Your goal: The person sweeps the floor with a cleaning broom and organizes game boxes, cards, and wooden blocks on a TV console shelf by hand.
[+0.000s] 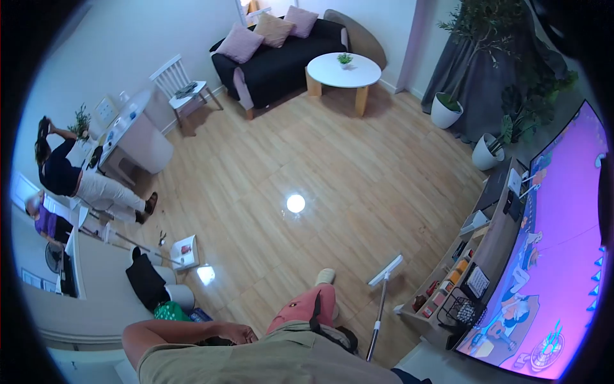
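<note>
My left hand (238, 333) is held against the front of my waist, fingers curled in. A dark thing shows below the wrist, and I cannot make out what, if anything, the fingers hold. My right hand is out of view. On my right, a long-handled floor squeegee or flat mop (381, 301) leans up toward my body, its white head (386, 269) down on the wood floor (268, 185). The upper end of its pole runs out of sight beside my shirt, so its grip is hidden. My foot in a light shoe (325, 276) stands left of that head.
At right are a low shelf unit (464, 256), a large lit screen (543, 256) and potted plants (446, 112). A white dustpan (185, 252) and bins (180, 296) stand left. Further off are a sofa (281, 67), round table (345, 72), chair (187, 96) and another person (83, 179).
</note>
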`<state>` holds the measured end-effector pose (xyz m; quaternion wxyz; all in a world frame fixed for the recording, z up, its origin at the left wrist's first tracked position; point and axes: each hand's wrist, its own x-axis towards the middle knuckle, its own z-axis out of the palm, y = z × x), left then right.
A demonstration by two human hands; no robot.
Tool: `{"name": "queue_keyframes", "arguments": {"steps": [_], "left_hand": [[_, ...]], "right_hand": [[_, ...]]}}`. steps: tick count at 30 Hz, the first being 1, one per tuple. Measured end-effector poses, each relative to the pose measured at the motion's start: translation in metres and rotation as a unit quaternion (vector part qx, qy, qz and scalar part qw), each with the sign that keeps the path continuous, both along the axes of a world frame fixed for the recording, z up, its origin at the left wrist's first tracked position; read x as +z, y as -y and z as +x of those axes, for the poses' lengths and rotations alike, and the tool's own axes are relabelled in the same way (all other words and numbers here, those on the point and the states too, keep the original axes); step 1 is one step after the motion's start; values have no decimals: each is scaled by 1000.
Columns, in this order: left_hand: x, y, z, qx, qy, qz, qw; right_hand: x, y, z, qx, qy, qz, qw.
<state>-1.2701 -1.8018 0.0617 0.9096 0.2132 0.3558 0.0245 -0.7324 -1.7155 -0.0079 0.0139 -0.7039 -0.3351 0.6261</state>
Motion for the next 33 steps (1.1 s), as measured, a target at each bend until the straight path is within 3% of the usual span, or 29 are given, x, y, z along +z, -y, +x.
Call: {"name": "queue_keyframes", "arguments": {"steps": [3,4,7,11,15,17,19,20,22,23,30,33], "left_hand": [[25,33,-11,10,39,31,999],[43,33,-12,20,62,76,995],[123,-9,3,11,102,37,994],[105,-5,-15,71,-15,155,985],[106,-17,0,164,-5,129,978],[114,-31,7,98,-29,75,992],[112,-46,7,-63,-88,122,987],[108,-41,7,-62,-85,122,987],[97,-26,10,70,25,236,969],[87,-21,10,55,6,295,954],[34,0,16,-97,-60,375,920],[87,-6,-2,-93,-27,334,937]], "right_hand": [[5,28,-15,7,0,4,1000],[7,36,-20,8,0,6,1000],[11,66,-37,6,2,9,1000],[18,101,-66,0,11,10,1000],[25,135,-105,-9,22,7,1000],[30,149,-124,-6,28,7,1000],[33,164,-144,-3,31,7,999],[34,169,-153,-1,33,8,999],[37,179,-167,3,38,11,999],[39,183,-175,4,40,12,999],[48,211,-204,19,53,17,998],[48,221,-207,30,60,15,998]]}}
